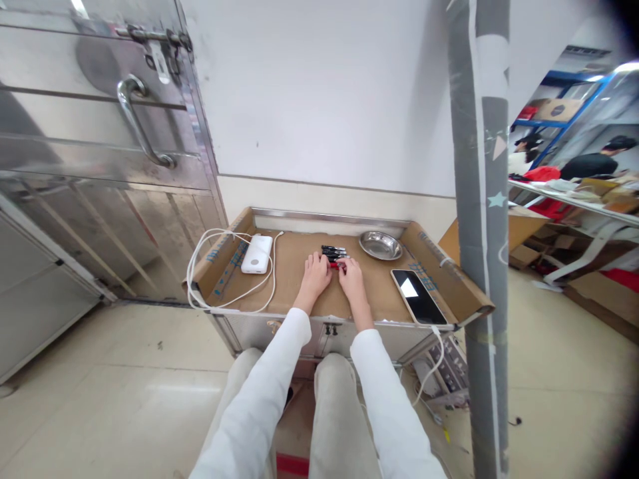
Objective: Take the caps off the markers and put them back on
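A red marker-like pen (334, 265) lies crosswise between my two hands, low over the cardboard-lined tabletop (284, 293). The fingers of my left hand (315, 275) are closed at its left end. At the right end, my right hand (351, 276) pinches it with thumb and fingers. Just beyond my fingertips, several black pens (333, 250) lie side by side in a small row. My fingers partly cover the red pen and the nearest black ones.
A white power bank (257, 255) with a looped white cable (200, 266) sits on the left. To the right are a round metal bowl (380, 245) and a phone (418, 297) with a cable. A grey wrapped pole (482, 266) stands beside the table; people are in the background.
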`<state>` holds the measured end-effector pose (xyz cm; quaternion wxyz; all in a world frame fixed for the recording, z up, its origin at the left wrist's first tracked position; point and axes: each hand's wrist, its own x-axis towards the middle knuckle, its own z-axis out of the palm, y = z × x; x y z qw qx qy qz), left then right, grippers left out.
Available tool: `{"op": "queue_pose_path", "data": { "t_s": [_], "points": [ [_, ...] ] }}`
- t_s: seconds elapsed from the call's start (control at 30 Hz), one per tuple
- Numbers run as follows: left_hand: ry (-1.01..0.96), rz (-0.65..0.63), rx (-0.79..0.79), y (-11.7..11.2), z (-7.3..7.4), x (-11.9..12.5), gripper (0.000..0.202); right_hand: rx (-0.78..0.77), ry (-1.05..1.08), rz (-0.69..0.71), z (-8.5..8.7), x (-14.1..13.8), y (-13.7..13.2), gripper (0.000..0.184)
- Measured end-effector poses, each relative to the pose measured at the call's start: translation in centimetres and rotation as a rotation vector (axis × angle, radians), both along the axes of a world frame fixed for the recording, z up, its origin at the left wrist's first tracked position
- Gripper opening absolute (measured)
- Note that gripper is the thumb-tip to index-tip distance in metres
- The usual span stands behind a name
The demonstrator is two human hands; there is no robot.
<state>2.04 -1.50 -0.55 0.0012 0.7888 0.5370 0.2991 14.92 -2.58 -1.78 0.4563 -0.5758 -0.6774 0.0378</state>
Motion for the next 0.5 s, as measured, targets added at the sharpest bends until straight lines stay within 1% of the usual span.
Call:
{"op": "queue_pose_path", "data": {
  "t_s": [0.07,0.17,0.27,0.33,0.4,0.5],
  "points": [
    [-0.027,-0.003,0.005,0.0,0.0,0.0,0.011,0.005,-0.02,-0.043,0.3,-0.1,-0.2,0.027],
    [-0.08,0.025,0.042,0.0,0.2,0.0,0.012,0.043,-0.037,-0.178,0.4,0.0,-0.3,0.027],
    [-0.132,0.132,0.067,-0.1,0.4,-0.1,0.015,0.089,-0.022,-0.337,-0.1,0.1,-0.1,0.029],
    [-0.156,0.199,0.062,-0.2,0.3,-0.1,0.018,0.099,-0.022,-0.411,-0.7,0.1,0.0,0.032],
    [-0.176,0.24,0.051,-0.2,0.2,-0.2,0.023,0.066,-0.059,-0.441,-1.1,0.1,0.0,0.032],
    [-0.193,0.275,0.036,-0.1,-0.3,-0.1,0.028,0.029,-0.101,-0.429,-1.3,0.0,-0.1,0.031]
  ]
}}
